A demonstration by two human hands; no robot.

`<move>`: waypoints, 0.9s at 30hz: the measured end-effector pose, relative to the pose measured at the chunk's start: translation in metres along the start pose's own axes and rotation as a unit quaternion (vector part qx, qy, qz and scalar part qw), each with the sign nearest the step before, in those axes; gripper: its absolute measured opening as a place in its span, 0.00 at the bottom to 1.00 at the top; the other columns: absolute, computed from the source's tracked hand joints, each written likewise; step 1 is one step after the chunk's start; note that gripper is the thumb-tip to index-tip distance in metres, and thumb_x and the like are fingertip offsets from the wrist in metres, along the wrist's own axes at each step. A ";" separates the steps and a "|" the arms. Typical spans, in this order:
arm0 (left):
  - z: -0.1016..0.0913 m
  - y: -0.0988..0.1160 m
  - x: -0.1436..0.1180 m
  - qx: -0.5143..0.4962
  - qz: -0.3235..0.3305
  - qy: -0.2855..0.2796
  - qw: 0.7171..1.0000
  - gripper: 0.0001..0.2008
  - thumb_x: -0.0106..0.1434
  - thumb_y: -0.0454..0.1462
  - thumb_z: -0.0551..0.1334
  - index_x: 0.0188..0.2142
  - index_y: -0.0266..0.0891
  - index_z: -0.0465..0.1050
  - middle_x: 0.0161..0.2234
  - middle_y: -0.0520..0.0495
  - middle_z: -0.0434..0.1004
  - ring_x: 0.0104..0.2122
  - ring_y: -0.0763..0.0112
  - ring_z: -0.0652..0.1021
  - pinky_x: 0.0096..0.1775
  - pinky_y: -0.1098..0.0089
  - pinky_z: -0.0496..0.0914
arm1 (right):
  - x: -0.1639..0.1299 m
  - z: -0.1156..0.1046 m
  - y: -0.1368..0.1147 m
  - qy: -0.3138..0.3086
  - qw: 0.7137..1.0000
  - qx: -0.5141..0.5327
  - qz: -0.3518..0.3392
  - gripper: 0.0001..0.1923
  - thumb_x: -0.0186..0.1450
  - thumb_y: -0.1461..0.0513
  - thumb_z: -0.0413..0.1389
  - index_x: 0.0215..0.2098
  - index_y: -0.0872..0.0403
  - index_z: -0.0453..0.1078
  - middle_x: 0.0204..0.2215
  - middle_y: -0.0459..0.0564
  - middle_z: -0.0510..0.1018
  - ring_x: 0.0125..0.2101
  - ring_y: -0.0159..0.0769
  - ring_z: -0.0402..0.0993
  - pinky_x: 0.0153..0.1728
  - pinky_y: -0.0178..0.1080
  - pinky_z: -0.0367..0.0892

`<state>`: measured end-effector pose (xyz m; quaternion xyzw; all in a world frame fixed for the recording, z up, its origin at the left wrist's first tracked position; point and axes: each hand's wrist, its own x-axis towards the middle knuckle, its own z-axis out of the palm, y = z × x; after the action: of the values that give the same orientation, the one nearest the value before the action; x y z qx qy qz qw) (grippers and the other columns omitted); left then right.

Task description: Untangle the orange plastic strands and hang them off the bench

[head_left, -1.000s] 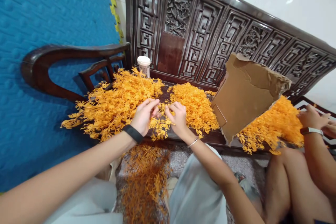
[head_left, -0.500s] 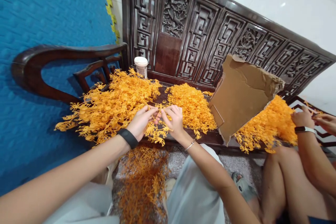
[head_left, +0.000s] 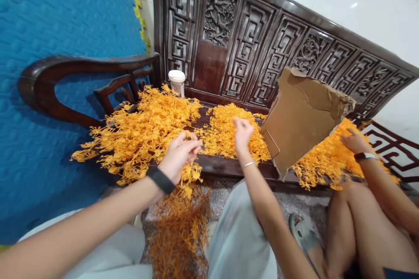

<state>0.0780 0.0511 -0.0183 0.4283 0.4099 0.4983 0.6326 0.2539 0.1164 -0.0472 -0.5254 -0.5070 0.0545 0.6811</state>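
My left hand [head_left: 181, 153] is closed on a branched cluster of orange plastic pieces [head_left: 191, 176], part of which hangs below the fingers. To its left spreads a big heap of similar orange branched pieces [head_left: 147, 126] on the dark wooden bench [head_left: 212, 163]. My right hand [head_left: 243, 133] hovers over a middle pile of smaller-looking orange bits [head_left: 225, 128]. Its fingers are curled together and blurred by motion; what they hold, if anything, cannot be made out.
A cardboard sheet [head_left: 304, 117] stands beside the middle pile. Beyond it, another person's hand [head_left: 355, 141] reaches over a further orange pile [head_left: 330, 161]. A white-lidded cup [head_left: 177, 82] stands by the carved backrest [head_left: 211, 67]. Orange strands [head_left: 180, 235] lie below, between my legs.
My right hand has parted from my left and moved right, over the middle pile. The left hand keeps the orange cluster. The other person's hand has moved left over the far pile.
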 end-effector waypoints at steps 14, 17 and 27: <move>-0.051 -0.019 -0.020 0.143 -0.114 -0.085 0.979 0.10 0.52 0.40 0.58 0.26 0.40 0.55 0.14 0.60 0.59 0.12 0.84 0.54 0.15 0.79 0.47 | 0.086 -0.058 0.059 -0.049 0.991 0.096 0.075 0.15 0.45 0.56 0.60 0.25 0.58 0.66 0.19 0.45 0.72 0.22 0.30 0.69 0.25 0.34 0.64; -0.050 -0.025 -0.021 0.154 -0.120 -0.095 0.976 0.11 0.51 0.40 0.58 0.26 0.40 0.55 0.14 0.60 0.60 0.12 0.83 0.56 0.15 0.79 0.48 | 0.097 -0.050 0.059 -0.121 0.989 0.067 0.059 0.14 0.46 0.57 0.60 0.26 0.57 0.65 0.18 0.44 0.72 0.20 0.29 0.68 0.22 0.32 0.62; -0.050 -0.037 -0.026 0.167 -0.148 -0.089 0.971 0.12 0.49 0.41 0.59 0.25 0.40 0.55 0.13 0.60 0.60 0.12 0.83 0.56 0.15 0.79 0.50 | 0.117 -0.030 0.074 -0.164 0.974 -0.129 -0.084 0.07 0.52 0.61 0.53 0.23 0.57 0.70 0.27 0.51 0.73 0.28 0.33 0.66 0.32 0.37 0.61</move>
<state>0.0370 0.0268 -0.0660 0.5050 0.4880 0.2841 0.6528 0.3666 0.2004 -0.0284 -0.5485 -0.6566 0.0168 0.5174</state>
